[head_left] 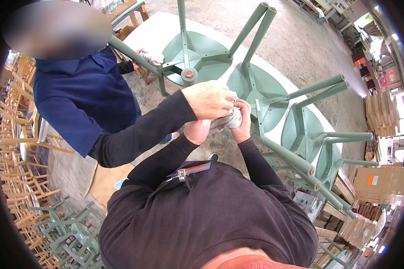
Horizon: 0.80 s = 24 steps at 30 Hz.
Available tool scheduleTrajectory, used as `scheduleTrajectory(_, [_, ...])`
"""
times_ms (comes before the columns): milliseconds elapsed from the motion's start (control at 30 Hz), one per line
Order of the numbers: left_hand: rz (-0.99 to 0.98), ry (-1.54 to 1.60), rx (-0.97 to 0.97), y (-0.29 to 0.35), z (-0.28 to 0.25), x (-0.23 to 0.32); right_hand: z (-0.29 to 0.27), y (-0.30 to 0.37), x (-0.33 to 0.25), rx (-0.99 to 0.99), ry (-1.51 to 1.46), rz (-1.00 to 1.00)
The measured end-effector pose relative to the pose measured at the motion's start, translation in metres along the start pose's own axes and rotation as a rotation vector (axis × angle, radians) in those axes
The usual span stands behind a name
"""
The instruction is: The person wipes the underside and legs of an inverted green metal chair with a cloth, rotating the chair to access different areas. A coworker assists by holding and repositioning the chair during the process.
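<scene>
My right hand (243,122) is closed on a bunched grey cloth (231,119) beside the frame of an upturned green chair (256,96). Just left of it, my left hand (197,131) grips the same cloth from below and is partly hidden. A co-worker in a blue top (76,98) reaches across, and their hand (208,99) lies on top of the cloth above my left hand. Their other hand (141,54) holds a pale rag against a chair leg (130,53).
Three upturned green chairs rest on a white table (152,31), legs sticking up, one leg (285,157) close to my right arm. Bare wooden chairs (18,148) are stacked at left, green ones (67,228) at lower left. Cardboard boxes (381,181) and timber stacks (381,116) stand at right.
</scene>
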<state>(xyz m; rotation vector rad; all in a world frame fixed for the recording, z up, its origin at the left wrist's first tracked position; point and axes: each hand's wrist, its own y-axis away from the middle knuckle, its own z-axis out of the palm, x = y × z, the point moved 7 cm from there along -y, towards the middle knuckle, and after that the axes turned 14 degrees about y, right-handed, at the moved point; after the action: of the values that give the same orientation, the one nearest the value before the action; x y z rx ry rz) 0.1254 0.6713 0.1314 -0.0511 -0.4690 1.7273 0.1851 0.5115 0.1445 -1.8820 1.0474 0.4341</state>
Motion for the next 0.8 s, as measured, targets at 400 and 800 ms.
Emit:
scheduleTrajectory(400, [-0.186,-0.914,0.019,-0.005,0.006,-0.020,-0.004,0.003,0.006,0.007,-0.009,0.013])
scheduleTrajectory(800, [0.085,-1.765,-0.699,-0.031,0.112,0.004,-0.006,0.006,0.014,0.025,-0.002,0.021])
